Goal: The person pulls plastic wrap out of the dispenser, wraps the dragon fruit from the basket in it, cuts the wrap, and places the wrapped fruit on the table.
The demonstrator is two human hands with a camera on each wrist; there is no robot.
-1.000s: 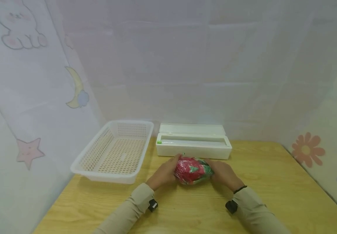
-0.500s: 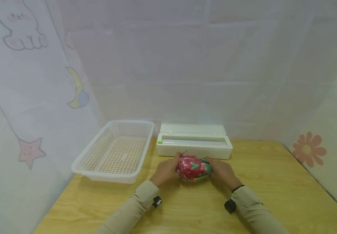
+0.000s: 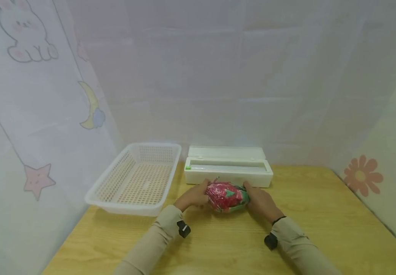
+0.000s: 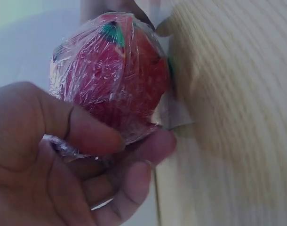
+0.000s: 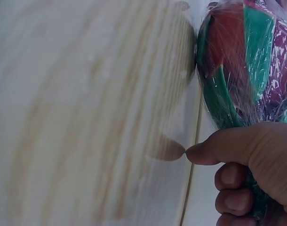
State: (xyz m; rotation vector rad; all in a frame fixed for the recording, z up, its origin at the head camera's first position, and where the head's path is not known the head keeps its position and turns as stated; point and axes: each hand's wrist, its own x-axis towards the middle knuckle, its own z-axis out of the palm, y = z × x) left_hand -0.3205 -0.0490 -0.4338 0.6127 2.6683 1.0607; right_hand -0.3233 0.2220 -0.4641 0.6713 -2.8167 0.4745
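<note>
A red dragon fruit (image 3: 226, 196) with green tips, wrapped in clear cling film (image 4: 99, 89), lies between both hands close over the table. My left hand (image 3: 194, 195) is at its left end; in the left wrist view the thumb presses on the film and the fingers curl beneath that end. Around the green, narrow end curls my right hand (image 3: 262, 203), its thumb tip (image 5: 200, 154) at the tabletop in the right wrist view. Just behind the fruit stands a white box (image 3: 228, 178), lid raised, with a roll of film (image 3: 227, 168) inside.
To the left of the box stands a white plastic mesh basket (image 3: 145, 185) with nothing in it. The wooden table (image 3: 321, 217) ends at a pale curtain (image 3: 201, 88) behind and at the sides, printed with cartoon figures.
The dragon fruit has shifted slightly away from me with both hands on it. My left hand has changed its hold, its fingers now more curled at the fruit's left end.
</note>
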